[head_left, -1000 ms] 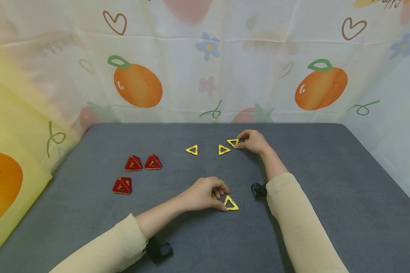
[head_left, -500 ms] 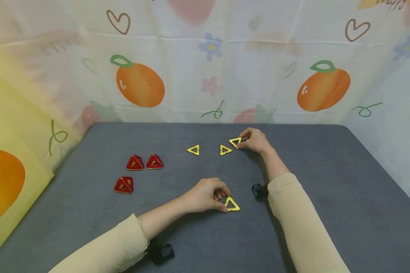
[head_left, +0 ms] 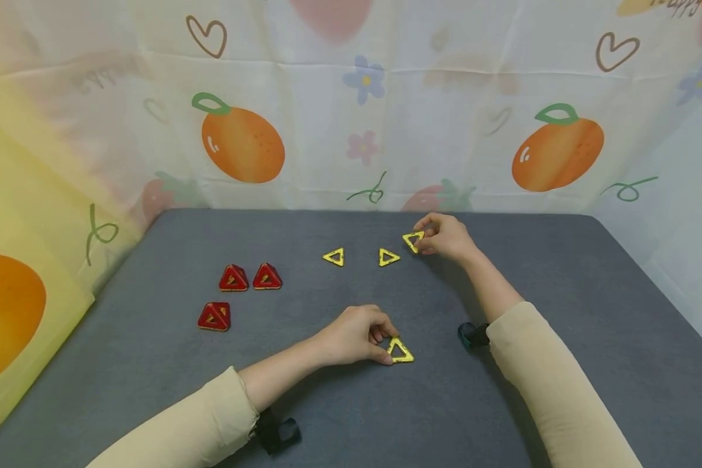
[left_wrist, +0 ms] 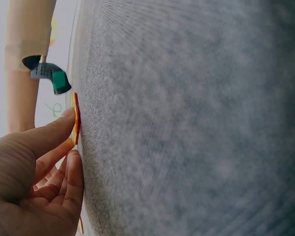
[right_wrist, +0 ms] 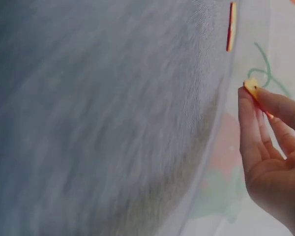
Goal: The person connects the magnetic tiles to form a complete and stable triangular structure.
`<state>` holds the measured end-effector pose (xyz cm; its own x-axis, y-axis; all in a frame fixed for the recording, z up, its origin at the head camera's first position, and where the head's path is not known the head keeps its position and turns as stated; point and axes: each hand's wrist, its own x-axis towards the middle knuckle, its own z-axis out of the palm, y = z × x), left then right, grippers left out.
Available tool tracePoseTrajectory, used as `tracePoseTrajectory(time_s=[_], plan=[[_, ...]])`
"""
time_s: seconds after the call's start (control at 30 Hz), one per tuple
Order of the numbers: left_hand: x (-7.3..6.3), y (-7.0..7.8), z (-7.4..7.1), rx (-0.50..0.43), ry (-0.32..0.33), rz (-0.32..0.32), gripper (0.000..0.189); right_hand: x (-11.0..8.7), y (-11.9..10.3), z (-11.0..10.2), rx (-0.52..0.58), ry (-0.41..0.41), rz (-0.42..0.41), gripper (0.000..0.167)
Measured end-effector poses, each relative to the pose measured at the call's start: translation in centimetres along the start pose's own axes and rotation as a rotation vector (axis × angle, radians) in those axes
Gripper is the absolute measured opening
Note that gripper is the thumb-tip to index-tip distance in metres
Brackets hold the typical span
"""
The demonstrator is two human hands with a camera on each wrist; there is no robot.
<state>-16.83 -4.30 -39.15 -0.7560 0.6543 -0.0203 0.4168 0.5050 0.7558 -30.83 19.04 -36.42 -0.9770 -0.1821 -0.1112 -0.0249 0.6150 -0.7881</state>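
Observation:
My left hand (head_left: 353, 335) pinches a yellow triangular magnetic tile (head_left: 400, 351) at its left edge, low over the middle front of the table. In the left wrist view that tile (left_wrist: 76, 118) appears edge-on between thumb and fingers. At the back right, my right hand (head_left: 447, 237) holds another yellow triangular tile (head_left: 412, 242) between thumb and fingers. The right wrist view shows this tile (right_wrist: 252, 89) tilted at the fingertips, off the table surface. Two more yellow triangles, one left (head_left: 335, 257) and one right (head_left: 389, 257), lie flat near the back, left of the right hand.
Three red pyramids stand on the left of the grey table (head_left: 351, 416): a front one (head_left: 214, 316), a back left one (head_left: 233, 278) and a back right one (head_left: 267, 277). A fruit-printed cloth (head_left: 316, 130) hangs behind the table's back edge.
My right hand has moved a little right, taking its yellow tile away from the flat triangle beside it and tilting it up. The left hand stays with its tile almost in place.

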Motion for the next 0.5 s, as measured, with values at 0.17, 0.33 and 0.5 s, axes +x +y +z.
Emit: tracePoseTrajectory(time_s=[0.17,0.33,0.5], plan=[[0.0,0.1,0.0,0.007,0.001,-0.001,0.031,-1.4,-0.3,-0.3,-0.022,-0.029,-0.068,0.032],[0.1,0.1,-0.1,0.013,-0.001,-0.007,0.031,-3.0,-0.5,-0.3,-0.053,-0.045,-0.109,0.03],[0.1,0.1,0.0,0.011,-0.007,-0.009,0.032,-4.6,-0.5,0.1,-0.065,-0.076,-0.14,0.027]])
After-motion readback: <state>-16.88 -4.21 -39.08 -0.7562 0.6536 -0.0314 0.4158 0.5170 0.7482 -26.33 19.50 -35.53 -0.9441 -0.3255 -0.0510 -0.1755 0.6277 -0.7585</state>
